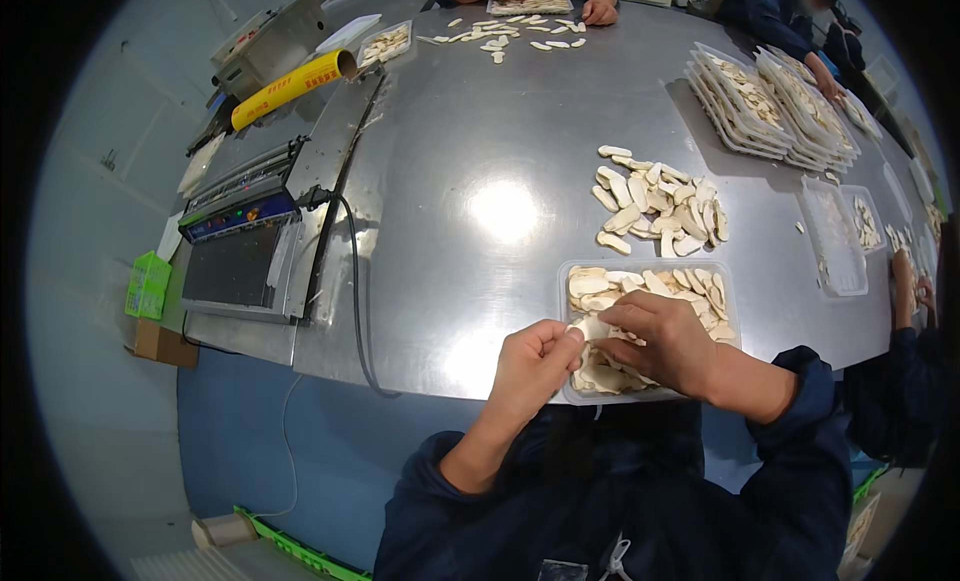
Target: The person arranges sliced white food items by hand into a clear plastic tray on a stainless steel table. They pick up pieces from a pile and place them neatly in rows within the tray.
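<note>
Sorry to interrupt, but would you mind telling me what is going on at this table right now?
A person is laying pale mushroom slices into a clear plastic tray at the near edge of a steel table. The left hand pinches one slice at the tray's left rim, while the right hand rests on the slices inside. A loose heap waits just beyond the tray, filled trays are stacked at the far right, and other people work around the table.

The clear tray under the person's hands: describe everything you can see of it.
The clear tray is a shallow rectangular container of see-through plastic with rounded corners, lying flat at the near edge of the steel table. Pale slices fill it, lined up in overlapping rows. The right hand rests inside on the slices; the left hand pinches one slice at its near left corner. A loose pile of slices lies just beyond, not touching it.
</note>
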